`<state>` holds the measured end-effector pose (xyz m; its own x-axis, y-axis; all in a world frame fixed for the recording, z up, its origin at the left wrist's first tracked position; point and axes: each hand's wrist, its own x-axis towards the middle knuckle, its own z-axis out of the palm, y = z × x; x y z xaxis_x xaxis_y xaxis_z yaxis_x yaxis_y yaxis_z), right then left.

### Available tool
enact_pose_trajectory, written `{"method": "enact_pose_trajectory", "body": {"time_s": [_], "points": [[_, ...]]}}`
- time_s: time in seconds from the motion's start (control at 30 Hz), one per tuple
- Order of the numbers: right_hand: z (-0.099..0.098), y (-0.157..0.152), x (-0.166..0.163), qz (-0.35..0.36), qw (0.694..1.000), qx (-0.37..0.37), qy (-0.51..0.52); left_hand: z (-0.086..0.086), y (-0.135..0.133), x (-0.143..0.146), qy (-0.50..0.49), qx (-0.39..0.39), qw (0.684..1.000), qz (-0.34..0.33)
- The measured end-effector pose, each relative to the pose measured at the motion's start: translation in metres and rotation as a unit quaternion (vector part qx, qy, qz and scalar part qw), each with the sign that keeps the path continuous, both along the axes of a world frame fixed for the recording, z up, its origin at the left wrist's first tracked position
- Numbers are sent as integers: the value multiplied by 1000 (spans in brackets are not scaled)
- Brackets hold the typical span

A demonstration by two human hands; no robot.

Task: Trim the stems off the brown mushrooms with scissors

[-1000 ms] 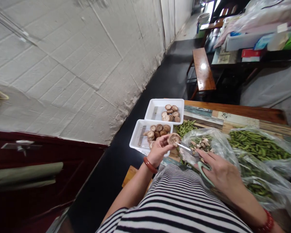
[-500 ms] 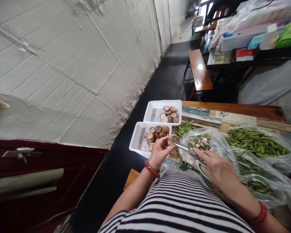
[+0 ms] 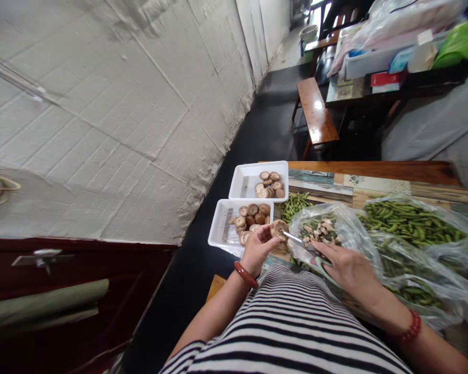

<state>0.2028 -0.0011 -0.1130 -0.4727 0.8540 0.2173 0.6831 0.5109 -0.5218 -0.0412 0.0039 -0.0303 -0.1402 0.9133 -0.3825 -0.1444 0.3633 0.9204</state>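
Left hand (image 3: 257,246): fingers curled, thumb and fingertips pinching one brown mushroom (image 3: 277,228), held in the air above the table (image 3: 374,183) edge, just beside the right corner of the near tray (image 3: 221,231). Right hand (image 3: 347,267): closed around the pale green handles of a pair of scissors (image 3: 301,242); the metal blades point left and their tips meet the mushroom. Whether the blades are parted or closed cannot be told at this size. The near tray is white and shallow and holds a loose cluster of brown mushroom caps in its right half; the left half is bare. The far tray (image 3: 245,183), same type, lies touching it on the far side, with a smaller heap of caps at its right end. Directly under the scissors lies an open clear bag (image 3: 345,226) containing pale cut mushroom pieces. Loose green pods (image 3: 294,205) lie on the table between the far tray and this bag. A second bag of pods (image 3: 409,223) lies to the right; more bagged pods lie nearer the person at the right edge. Red bangle (image 3: 246,274) on the left wrist, red bead bracelet (image 3: 411,327) on the right. A striped shirt (image 3: 288,327) fills the lower frame. A wooden bench (image 3: 314,111) stands beyond the table on a dark floor, and a white tiled wall (image 3: 140,114) runs along the left.
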Motion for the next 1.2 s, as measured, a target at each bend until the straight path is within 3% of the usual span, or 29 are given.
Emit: {"method": "enact_pose_trajectory", "body": {"time_s": [0.13,0.23,0.33,0.4,0.47,0.57,0.67,0.73,0.9,1.03,1.2], "points": [[-8,-2,4,-16,999,-15,48,0,1,3,-44,-24,999,8],[-8,-1,8,-73,984,-92,135,0,3,3,-64,-31,997,10],[-5,2,16,-158,920,-247,259,-1,4,1,-72,-37,997,-1],[-5,1,24,-168,873,-327,321,0,4,0,-76,-41,996,-16],[-9,-1,32,-143,871,-339,327,-1,4,-2,-78,-44,996,-26],[-20,-9,43,-139,917,-280,246,-2,3,-2,-75,-43,996,-39],[-23,-16,47,-120,971,-160,134,-3,3,0,-65,-39,996,-53],[-18,-18,45,-70,992,-69,81,-4,3,2,-56,-37,996,-64],[8,-5,37,9,997,73,-8,-1,4,3,18,-23,994,-106],[18,10,39,24,991,117,-67,5,4,4,86,-11,987,-137],[25,22,39,53,981,158,-98,10,3,6,96,-12,985,-144]]}}
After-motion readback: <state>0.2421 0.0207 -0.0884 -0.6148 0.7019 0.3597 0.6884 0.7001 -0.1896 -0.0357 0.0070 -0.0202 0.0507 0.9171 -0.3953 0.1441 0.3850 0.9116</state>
